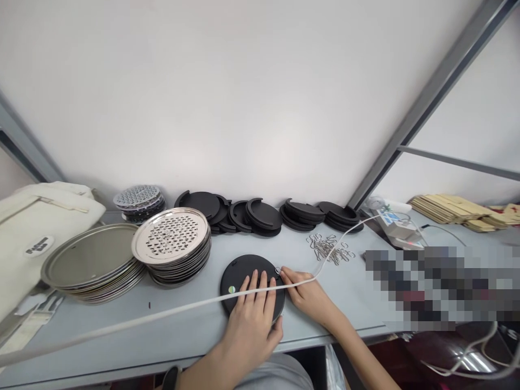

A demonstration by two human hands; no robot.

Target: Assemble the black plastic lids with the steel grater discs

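Observation:
A round black disc (244, 268) lies on the table in front of me, with a small green-and-white sticker on its face. My left hand (255, 303) rests on it, fingers stretched out flat and the thumb by the near rim. At the disc's right edge, my right hand (298, 290) is closed in a pinch on a small metal hook (278, 271); the fingertips partly cover it. Beyond that hand is a loose heap of similar wire hooks (330, 248). A white cable (179, 309) passes across the view in front of both hands.
Stacked patterned metal plates (173, 235) and larger round trays (93, 254) stand left, beside a cream bag (52, 222). Black discs and curved rims (264, 214) line the wall. Right are a white device (400, 227), wooden boards (447, 208) and a blurred-out area.

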